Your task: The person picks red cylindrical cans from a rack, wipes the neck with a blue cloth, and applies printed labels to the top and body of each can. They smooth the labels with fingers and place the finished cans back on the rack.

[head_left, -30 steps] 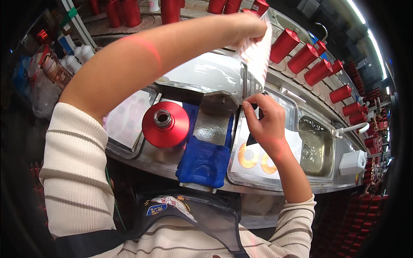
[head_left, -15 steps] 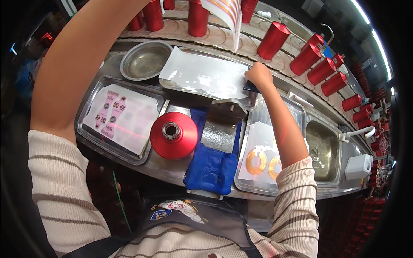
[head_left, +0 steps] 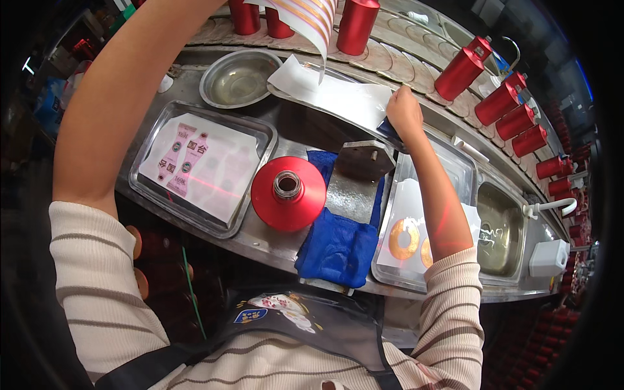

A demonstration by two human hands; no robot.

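Right hand (head_left: 404, 110) closed, fist-like, at the right end of the white sheet (head_left: 351, 103); looks clamped on a dark blue flat piece (head_left: 388, 128), fingertips hidden; left hand out of frame past the top edge, so can't tell its grip; striped sheet (head_left: 309, 18) hangs in from that edge, up and left of the right hand, lower tip over the white sheet, contact unclear; red bottle (head_left: 292, 211) upright, untouched, left of the right hand and nearer the body, just beside the blue cloth (head_left: 341, 250); my read: step in hand is sheet handling, lifting or laying, can't tell which; next move probably calls for keeping the striped sheet unfolded, white sheet's right end steady.
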